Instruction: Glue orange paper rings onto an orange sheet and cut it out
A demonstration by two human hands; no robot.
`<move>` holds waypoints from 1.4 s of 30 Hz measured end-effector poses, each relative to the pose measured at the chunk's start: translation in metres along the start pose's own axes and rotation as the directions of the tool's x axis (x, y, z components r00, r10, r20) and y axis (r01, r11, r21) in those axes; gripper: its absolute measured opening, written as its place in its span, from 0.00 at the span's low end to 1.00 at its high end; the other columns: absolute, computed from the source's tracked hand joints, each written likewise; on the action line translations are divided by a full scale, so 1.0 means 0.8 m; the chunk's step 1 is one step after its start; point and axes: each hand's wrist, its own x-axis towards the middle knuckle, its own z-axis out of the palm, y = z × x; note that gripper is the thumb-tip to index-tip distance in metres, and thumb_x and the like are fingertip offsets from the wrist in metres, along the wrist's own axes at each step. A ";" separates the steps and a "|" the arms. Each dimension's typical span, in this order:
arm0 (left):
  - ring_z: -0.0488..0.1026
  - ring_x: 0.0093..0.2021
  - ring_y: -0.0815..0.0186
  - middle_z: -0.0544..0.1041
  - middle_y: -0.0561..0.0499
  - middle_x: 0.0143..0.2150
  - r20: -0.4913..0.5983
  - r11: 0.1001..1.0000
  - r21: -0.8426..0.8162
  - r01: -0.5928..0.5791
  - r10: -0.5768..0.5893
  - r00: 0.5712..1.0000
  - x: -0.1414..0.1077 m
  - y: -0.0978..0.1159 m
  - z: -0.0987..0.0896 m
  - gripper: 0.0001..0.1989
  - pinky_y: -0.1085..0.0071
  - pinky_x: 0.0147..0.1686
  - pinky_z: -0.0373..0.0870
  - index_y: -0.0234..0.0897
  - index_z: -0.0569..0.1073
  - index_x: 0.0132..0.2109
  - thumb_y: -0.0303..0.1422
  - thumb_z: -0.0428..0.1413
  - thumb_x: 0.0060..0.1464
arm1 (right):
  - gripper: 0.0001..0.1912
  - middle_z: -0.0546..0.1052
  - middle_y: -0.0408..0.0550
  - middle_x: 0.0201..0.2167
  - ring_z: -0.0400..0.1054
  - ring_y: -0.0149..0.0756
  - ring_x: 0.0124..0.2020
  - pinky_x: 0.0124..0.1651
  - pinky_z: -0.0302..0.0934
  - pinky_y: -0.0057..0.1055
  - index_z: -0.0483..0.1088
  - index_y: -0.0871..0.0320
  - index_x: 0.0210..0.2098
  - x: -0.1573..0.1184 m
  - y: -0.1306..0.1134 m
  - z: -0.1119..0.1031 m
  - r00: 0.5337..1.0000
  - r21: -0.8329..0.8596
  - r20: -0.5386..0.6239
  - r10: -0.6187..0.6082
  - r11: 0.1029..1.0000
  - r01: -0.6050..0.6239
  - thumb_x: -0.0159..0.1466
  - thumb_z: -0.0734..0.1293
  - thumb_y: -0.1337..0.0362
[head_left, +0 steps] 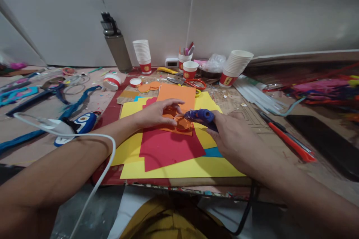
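My right hand (227, 130) is wrapped round a blue glue gun (203, 115), whose tip points left at small orange paper pieces (183, 122). At the left side of these pieces is my left hand (157, 114), with fingers bent round them; what its fingertips grip, if anything, is hidden. The pieces lie on orange paper (178, 95). Beneath are red paper (171, 147) and yellow sheets (182, 170), with a bit of blue paper (213, 152) showing at the right.
Behind stand a bottle (119, 50), stacked paper cups (142, 54), more cups (235, 65), and red-handled scissors (196, 83). A red cutter (291, 140) and black phone (325, 142) lie at right. A white cable (112, 157) crosses over my left forearm.
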 end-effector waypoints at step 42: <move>0.71 0.53 0.62 0.73 0.47 0.50 0.018 1.000 0.007 -0.008 0.008 1.000 0.001 0.000 -0.002 0.37 0.59 0.56 0.66 0.42 0.63 0.62 0.28 0.64 0.45 | 0.10 0.77 0.54 0.36 0.70 0.42 0.34 0.31 0.56 0.31 0.65 0.58 0.46 0.002 0.000 0.004 0.977 0.385 0.142 0.161 0.900 -0.205 0.66 0.61 0.63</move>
